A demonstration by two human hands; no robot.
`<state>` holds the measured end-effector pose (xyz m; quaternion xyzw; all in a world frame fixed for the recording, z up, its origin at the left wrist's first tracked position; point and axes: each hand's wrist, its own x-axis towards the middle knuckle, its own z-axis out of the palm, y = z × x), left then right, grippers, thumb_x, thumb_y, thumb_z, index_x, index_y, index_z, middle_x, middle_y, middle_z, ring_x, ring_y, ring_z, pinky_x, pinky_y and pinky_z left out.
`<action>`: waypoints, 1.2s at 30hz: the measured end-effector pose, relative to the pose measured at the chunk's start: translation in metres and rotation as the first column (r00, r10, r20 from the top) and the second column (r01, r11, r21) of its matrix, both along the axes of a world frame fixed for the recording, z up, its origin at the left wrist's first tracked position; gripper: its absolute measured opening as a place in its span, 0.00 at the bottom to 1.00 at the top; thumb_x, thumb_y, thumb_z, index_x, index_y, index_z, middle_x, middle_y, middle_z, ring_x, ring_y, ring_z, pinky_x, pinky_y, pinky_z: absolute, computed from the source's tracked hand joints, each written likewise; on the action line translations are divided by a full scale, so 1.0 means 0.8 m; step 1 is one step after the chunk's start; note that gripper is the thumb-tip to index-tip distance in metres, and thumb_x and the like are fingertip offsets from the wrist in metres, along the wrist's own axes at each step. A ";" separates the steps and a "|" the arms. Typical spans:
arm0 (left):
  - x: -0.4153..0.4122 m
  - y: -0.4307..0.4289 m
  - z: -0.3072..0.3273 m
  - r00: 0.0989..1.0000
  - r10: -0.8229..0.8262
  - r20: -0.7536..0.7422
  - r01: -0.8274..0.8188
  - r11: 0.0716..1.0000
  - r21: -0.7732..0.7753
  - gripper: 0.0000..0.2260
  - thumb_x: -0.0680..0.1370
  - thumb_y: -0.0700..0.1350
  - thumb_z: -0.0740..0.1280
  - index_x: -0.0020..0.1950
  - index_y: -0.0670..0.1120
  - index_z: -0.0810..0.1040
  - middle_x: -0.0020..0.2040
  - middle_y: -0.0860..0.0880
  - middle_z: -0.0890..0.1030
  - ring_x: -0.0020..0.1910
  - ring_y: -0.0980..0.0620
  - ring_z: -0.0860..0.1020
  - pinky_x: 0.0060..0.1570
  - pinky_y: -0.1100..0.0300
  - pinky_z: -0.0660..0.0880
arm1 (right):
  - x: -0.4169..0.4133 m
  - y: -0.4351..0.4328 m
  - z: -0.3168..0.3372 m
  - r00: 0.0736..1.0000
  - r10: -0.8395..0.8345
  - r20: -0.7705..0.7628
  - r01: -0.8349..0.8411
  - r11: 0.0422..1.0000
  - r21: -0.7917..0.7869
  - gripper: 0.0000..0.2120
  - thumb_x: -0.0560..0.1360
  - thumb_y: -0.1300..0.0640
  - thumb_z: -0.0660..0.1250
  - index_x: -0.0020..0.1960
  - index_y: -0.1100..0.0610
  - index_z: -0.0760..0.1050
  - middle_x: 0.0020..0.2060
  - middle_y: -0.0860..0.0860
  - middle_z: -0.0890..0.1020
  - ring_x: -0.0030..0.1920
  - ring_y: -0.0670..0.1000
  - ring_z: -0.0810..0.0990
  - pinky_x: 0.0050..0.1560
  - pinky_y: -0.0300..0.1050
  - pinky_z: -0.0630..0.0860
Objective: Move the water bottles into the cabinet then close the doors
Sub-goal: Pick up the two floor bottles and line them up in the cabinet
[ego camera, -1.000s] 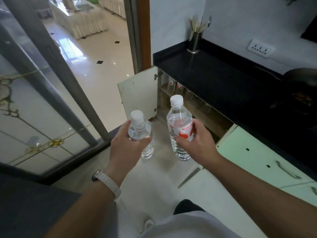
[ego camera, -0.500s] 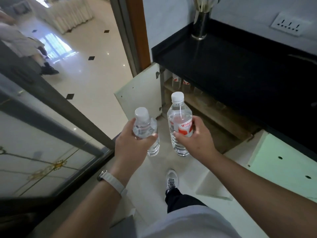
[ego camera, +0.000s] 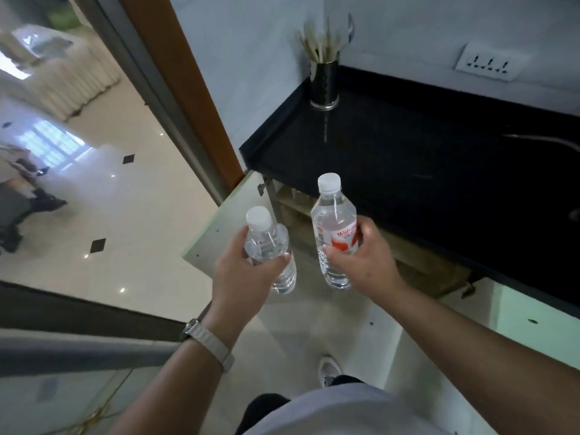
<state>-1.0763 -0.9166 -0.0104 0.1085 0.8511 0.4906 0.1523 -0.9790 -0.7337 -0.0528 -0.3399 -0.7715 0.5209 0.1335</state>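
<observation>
My left hand [ego camera: 243, 276] grips a clear water bottle with a white cap and no label [ego camera: 270, 246]. My right hand [ego camera: 361, 262] grips a second clear water bottle with a red label [ego camera: 334, 227]. Both bottles are upright in the air, in front of the open cabinet [ego camera: 417, 262] under the black counter. A wooden shelf shows inside it; most of the interior is hidden by the counter edge. The cabinet's left door [ego camera: 226, 227] and the pale green right door [ego camera: 533, 328] both stand open.
A black counter [ego camera: 423, 158] carries a metal holder of utensils [ego camera: 324, 80] at its back corner. A wall socket [ego camera: 489, 62] is above it. A sliding glass door frame [ego camera: 78, 346] is at my left. My shoe [ego camera: 329, 370] is on the tiled floor.
I have stepped closer to the cabinet, and both bottles have come nearer to its opening. The view has tilted up along the counter. Both grips are unchanged.
</observation>
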 end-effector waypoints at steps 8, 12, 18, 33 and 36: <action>-0.088 0.066 -0.030 0.956 -0.276 0.099 0.275 0.961 0.020 0.26 0.67 0.50 0.80 0.64 0.57 0.77 0.50 0.59 0.85 0.49 0.58 0.83 0.49 0.57 0.80 | -0.019 0.026 -0.012 0.952 -0.288 0.105 0.289 0.957 0.006 0.27 0.66 0.48 0.78 0.59 0.45 0.68 0.45 0.39 0.77 0.43 0.39 0.77 0.41 0.33 0.72; -0.136 0.094 -0.047 0.873 -0.476 0.109 0.479 0.878 -0.005 0.20 0.67 0.50 0.79 0.56 0.60 0.78 0.46 0.60 0.84 0.46 0.57 0.83 0.48 0.53 0.81 | -0.024 0.021 -0.013 0.877 -0.468 0.110 0.467 0.884 0.033 0.26 0.65 0.44 0.78 0.58 0.48 0.70 0.47 0.43 0.80 0.47 0.42 0.80 0.47 0.40 0.77; -0.203 0.142 -0.036 0.697 -0.710 0.097 0.706 0.704 0.079 0.20 0.70 0.50 0.79 0.57 0.62 0.77 0.48 0.64 0.82 0.46 0.67 0.80 0.46 0.65 0.75 | -0.047 -0.008 0.002 0.675 -0.724 0.143 0.717 0.689 0.103 0.21 0.68 0.48 0.77 0.54 0.48 0.70 0.45 0.43 0.79 0.44 0.41 0.79 0.39 0.36 0.73; -0.172 0.176 -0.074 0.425 -0.899 0.109 0.899 0.433 0.069 0.22 0.70 0.47 0.79 0.61 0.56 0.78 0.52 0.58 0.83 0.51 0.59 0.81 0.53 0.57 0.78 | -0.036 -0.073 -0.007 0.436 -0.877 0.203 0.884 0.460 0.087 0.23 0.68 0.47 0.77 0.57 0.45 0.69 0.48 0.42 0.78 0.47 0.43 0.79 0.44 0.36 0.73; -0.142 0.175 -0.081 0.431 -0.891 0.144 0.894 0.443 0.067 0.22 0.69 0.49 0.78 0.61 0.56 0.78 0.51 0.58 0.84 0.49 0.60 0.82 0.54 0.53 0.80 | -0.012 -0.076 -0.013 0.419 -0.884 0.207 0.893 0.442 0.084 0.24 0.68 0.46 0.77 0.57 0.44 0.68 0.48 0.41 0.78 0.45 0.41 0.78 0.40 0.32 0.70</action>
